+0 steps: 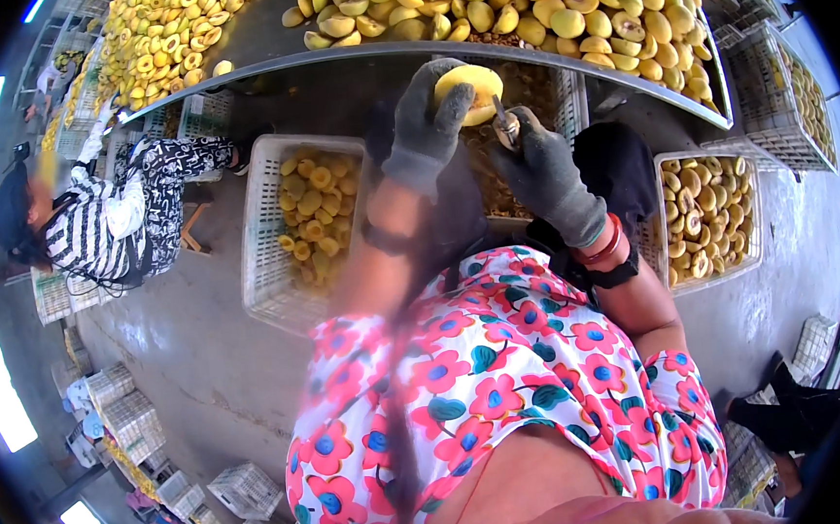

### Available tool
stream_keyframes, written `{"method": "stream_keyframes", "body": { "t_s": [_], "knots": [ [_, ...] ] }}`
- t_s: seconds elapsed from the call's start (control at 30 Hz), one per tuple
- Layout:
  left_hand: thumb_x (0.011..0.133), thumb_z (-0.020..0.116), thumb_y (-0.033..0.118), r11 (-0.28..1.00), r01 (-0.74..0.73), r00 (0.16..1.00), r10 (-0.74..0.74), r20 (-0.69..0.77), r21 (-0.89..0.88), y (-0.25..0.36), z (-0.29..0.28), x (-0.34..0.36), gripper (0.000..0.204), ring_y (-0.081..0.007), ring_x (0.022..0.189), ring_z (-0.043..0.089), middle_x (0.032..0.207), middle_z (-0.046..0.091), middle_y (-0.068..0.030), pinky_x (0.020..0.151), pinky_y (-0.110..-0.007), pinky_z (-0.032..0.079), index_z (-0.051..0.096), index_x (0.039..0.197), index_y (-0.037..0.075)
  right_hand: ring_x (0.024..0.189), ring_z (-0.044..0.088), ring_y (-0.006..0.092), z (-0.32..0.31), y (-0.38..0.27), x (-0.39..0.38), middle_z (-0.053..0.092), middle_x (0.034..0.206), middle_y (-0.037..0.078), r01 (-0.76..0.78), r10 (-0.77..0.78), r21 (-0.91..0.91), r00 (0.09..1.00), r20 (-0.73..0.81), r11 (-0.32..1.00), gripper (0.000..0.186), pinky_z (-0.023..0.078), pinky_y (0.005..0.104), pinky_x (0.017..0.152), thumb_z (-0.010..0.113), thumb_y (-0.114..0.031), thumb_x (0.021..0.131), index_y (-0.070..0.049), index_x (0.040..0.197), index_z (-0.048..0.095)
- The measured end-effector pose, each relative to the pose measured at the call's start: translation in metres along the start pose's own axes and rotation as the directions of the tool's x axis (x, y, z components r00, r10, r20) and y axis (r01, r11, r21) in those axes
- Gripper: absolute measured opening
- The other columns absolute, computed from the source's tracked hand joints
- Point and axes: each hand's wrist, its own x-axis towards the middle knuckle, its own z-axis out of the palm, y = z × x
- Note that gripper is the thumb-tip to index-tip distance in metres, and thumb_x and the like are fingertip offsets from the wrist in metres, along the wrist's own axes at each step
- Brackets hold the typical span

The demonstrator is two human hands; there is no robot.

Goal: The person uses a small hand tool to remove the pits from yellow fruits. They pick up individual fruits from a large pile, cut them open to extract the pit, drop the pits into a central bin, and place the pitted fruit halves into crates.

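In its grey work glove, my left hand point(427, 125) grips a yellow peach half point(471, 91) with the thumb across its near side. My right hand point(548, 170), gloved alike, is closed around a small pitting knife point(505, 123). Its narrow metal end touches or nearly touches the peach's right edge; the exact shape of that end is hard to make out. Both hands are above my lap, just on the near side of a metal-edged sorting table point(357, 50). Heaps of yellow peach halves point(569, 23) lie on that table.
A white plastic crate point(255, 239) of peach halves stands on my left, another crate point(757, 238) on my right. Below my hands sits a container point(570, 105) with brown scraps. A person in striped clothing point(96, 221) sits at the left. Stacked crates point(131, 418) line the floor behind.
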Motion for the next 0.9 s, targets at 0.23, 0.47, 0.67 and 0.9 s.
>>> {"method": "stream_keyframes", "body": {
  "t_s": [0.23,0.47,0.67,0.9],
  "knots": [
    [0.089,0.052,0.036,0.98,-0.047,0.998,0.036,-0.059,-0.194,0.011,0.023,-0.03,0.037,-0.0143,0.086,0.056,0.096,0.059,-0.0074,0.077,-0.028,0.046,0.054,0.105,0.003,0.072,0.06,0.0386,-0.003,-0.041,-0.022,0.059,0.073,0.02,0.118,-0.125,-0.155,0.992,-0.036,0.981,0.025,0.045,0.04,0.055,0.061,-0.012,0.078,-0.004,0.098,0.049],
    [0.092,0.044,0.04,0.971,-0.207,0.964,0.182,-0.196,-0.118,0.022,0.025,-0.039,0.042,-0.0191,0.087,0.058,0.098,0.059,-0.0101,0.078,-0.031,0.046,0.054,0.106,0.002,0.073,0.057,0.041,0.007,-0.05,-0.028,0.058,0.071,0.023,0.117,-0.124,-0.06,0.982,-0.141,0.991,0.016,0.044,0.0407,0.055,0.056,-0.009,0.081,-0.001,0.092,0.049],
    [0.093,0.042,0.039,0.98,-0.188,0.972,0.177,-0.157,-0.057,0.015,0.027,-0.034,0.04,-0.0204,0.085,0.059,0.097,0.059,-0.0114,0.076,-0.031,0.047,0.055,0.103,0.002,0.062,0.059,0.0273,0.0,-0.046,-0.022,0.06,0.072,0.016,0.287,-0.288,-0.015,0.955,-0.074,0.958,0.018,0.045,0.0365,0.056,0.058,-0.009,0.081,-0.001,0.096,0.051],
    [0.092,0.042,0.04,0.994,-0.099,0.988,0.093,-0.119,-0.05,0.005,0.033,-0.033,0.039,-0.0182,0.077,0.06,0.086,0.061,-0.0086,0.069,-0.03,0.048,0.056,0.099,0.004,0.078,0.053,0.0086,-0.006,-0.014,-0.02,0.059,0.084,-0.001,0.099,-0.13,0.131,0.957,0.259,0.987,0.023,0.045,0.0268,0.069,0.052,-0.003,0.082,-0.002,0.105,0.051]
  ]
}}
